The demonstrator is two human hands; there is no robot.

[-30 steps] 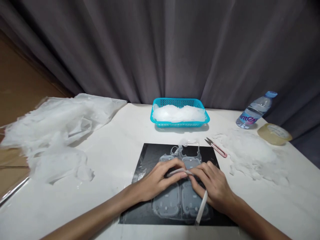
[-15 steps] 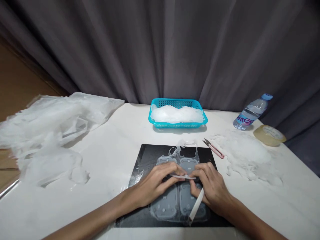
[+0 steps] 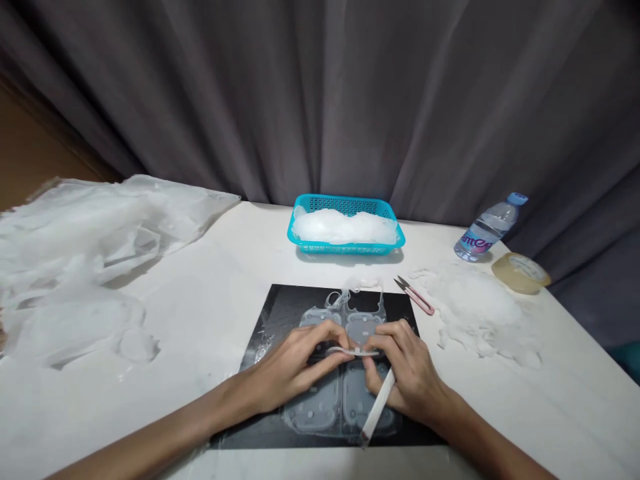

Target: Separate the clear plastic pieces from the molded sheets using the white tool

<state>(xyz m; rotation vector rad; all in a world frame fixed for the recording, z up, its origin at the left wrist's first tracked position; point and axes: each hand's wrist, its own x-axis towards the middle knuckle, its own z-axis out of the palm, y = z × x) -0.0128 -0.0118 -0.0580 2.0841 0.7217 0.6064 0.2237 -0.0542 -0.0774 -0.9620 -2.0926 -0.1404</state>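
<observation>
Head view, catalogue of items: left hand (image 3: 295, 363) and right hand (image 3: 407, 377) meet over the middle of a black mat (image 3: 280, 308), fingertips of both pinched narrow on a thin translucent strip (image 3: 350, 350) that spans the gap between them; right hand also grips a slim white-handled tool (image 3: 376, 415), its shaft slanting down toward the near edge of the mat, tip dark; under the hands, flat on the mat, a clear moulded sheet (image 3: 316, 408) of rounded-rectangle parts with small studs, partly hidden by fingers and wrists; loose clear offcuts (image 3: 361, 285) at the mat's far edge; pink-handled thread snips (image 3: 415, 297) just right of the mat's far corner, blades pointing left; heap of frosty translucent trimmings (image 3: 475, 310) further right; turquoise perforated plastic basket (image 3: 345, 248) behind the mat, filled with similar white translucent pieces; water bottle (image 3: 484, 229) with a blue cap, leaning at far right; roll of clear packing tape (image 3: 520, 272) lying flat beside it, near the table edge; crumpled clear plastic bags (image 3: 80, 253) piled across the left side; surface a white table (image 3: 215, 280), smooth and faintly veined; backdrop a grey curtain (image 3: 320, 93) in soft vertical folds; brown panel (image 3: 25, 147) showing at far left
</observation>
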